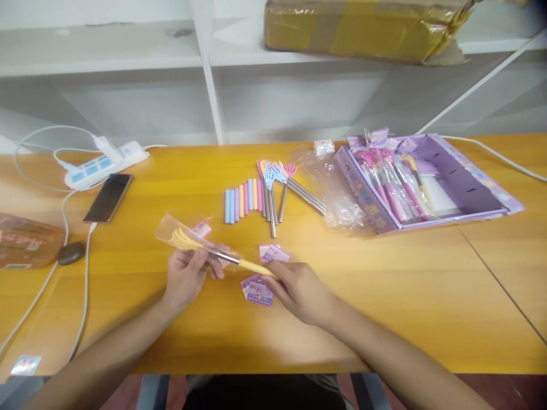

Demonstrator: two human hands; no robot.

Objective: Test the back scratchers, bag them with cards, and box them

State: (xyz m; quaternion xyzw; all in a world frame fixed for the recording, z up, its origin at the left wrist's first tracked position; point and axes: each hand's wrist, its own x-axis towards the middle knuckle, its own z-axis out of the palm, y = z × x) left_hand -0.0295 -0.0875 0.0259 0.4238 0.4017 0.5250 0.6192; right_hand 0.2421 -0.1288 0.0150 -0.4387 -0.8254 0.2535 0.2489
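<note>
A yellow back scratcher point(224, 256) with a metal shaft lies slanted between my two hands. Its claw end is inside a clear plastic sleeve point(166, 226). My left hand point(190, 273) pinches the sleeve and the shaft below the claw. My right hand point(299, 287) grips the yellow handle at its end. Purple printed cards point(258, 290) lie on the table under the handle, and more cards point(273, 252) sit just beyond it. A pink card point(201, 229) shows by the sleeve; whether it is attached, I cannot tell.
Coloured handles point(243, 200) lie in a row beside metal-shafted claws point(273, 188). Clear sleeves point(342, 199) are heaped against a purple display box point(470, 176) holding packed scratchers. At the left are a phone point(109, 197), a power strip point(106, 165) and cables. A taped carton point(363, 28) sits on the shelf.
</note>
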